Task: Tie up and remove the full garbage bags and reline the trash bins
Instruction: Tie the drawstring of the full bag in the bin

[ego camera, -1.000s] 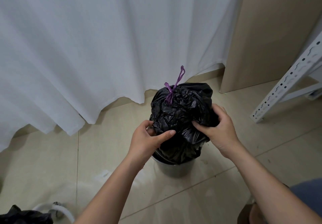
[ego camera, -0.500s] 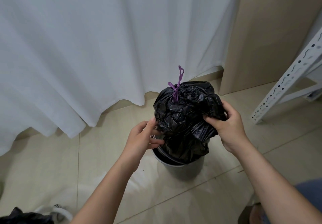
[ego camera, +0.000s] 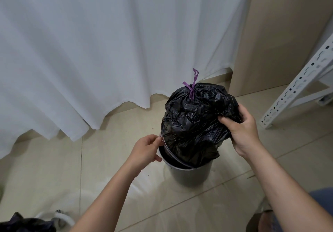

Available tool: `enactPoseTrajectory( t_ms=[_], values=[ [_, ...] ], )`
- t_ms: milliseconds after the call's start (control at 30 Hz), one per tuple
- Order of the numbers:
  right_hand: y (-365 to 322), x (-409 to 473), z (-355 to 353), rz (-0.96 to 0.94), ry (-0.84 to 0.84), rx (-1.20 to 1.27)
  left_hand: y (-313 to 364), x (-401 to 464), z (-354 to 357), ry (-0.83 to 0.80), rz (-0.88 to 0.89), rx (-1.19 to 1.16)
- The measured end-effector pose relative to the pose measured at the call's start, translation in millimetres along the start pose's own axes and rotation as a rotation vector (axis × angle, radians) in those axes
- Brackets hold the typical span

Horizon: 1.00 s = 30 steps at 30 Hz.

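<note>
Near the middle of the pale tiled floor (ego camera: 111,161), just in front of the hem of the white curtain (ego camera: 108,51), stood a small grey round trash bin (ego camera: 191,175) with a full, crumpled black plastic garbage bag (ego camera: 196,123) rising out of it, its neck already cinched by a purple drawstring tie (ego camera: 192,84). Right hand (ego camera: 241,134) was clamped on a fold of the bag's right flank, thumb pinching the plastic. Left hand (ego camera: 146,149) had changed jobs: a second earlier it gripped the bag's left side, half a second ago it was letting go, and now its fingers pinched the thin metal ring (ego camera: 168,150) at the bin's near-left rim, which sat tilted and partly lifted off the rim. The bag also stood somewhat higher and leaned right compared with before. My reading: tying was done for this bin, and removal was under way, the left hand freeing or steadying the ring and bin while the right hauled the bag clear; relining was not yet begun. At near left lay another black bag (ego camera: 27,224) beside a white curved object, too cropped to identify. Far right: a beige panel (ego camera: 281,33) and a white perforated metal shelf upright (ego camera: 297,84). No brand, label or legible writing was visible anywhere.
</note>
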State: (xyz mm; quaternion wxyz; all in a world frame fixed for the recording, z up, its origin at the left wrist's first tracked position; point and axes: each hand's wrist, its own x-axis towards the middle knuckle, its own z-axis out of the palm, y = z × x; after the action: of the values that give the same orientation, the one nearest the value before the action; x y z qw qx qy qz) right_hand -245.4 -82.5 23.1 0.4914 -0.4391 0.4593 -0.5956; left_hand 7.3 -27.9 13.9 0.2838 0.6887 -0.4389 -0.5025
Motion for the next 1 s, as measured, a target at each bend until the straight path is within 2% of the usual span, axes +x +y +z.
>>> enactPoseTrajectory(
  t_ms=[167,400,467,567,733,867,1000],
  values=[
    [-0.7,-0.8,-1.8,0.003,-0.004,0.021,-3.6,1.2,1.2,-0.04,0.046,0.099],
    [-1.1,-0.4,-2.3,0.005,0.006,0.05,-16.9,11.5,5.7,-0.063,0.178,0.501],
    [-1.1,-0.8,-2.7,0.011,0.002,0.051,-19.6,13.3,2.9,-0.079,0.162,0.64],
    [-2.9,0.5,-4.9,0.017,0.006,0.047,-25.8,13.2,0.9,-0.187,0.084,0.79],
    [-7.7,2.5,-8.1,0.018,0.021,0.057,-35.3,9.6,5.9,-0.33,0.019,0.925],
    [-8.3,2.7,-9.0,0.019,0.044,0.07,-40.9,13.1,7.3,-0.304,0.066,0.92],
    [-7.9,6.0,-12.5,0.025,0.085,0.103,-49.2,19.0,11.0,-0.197,0.263,1.042]
  ],
)
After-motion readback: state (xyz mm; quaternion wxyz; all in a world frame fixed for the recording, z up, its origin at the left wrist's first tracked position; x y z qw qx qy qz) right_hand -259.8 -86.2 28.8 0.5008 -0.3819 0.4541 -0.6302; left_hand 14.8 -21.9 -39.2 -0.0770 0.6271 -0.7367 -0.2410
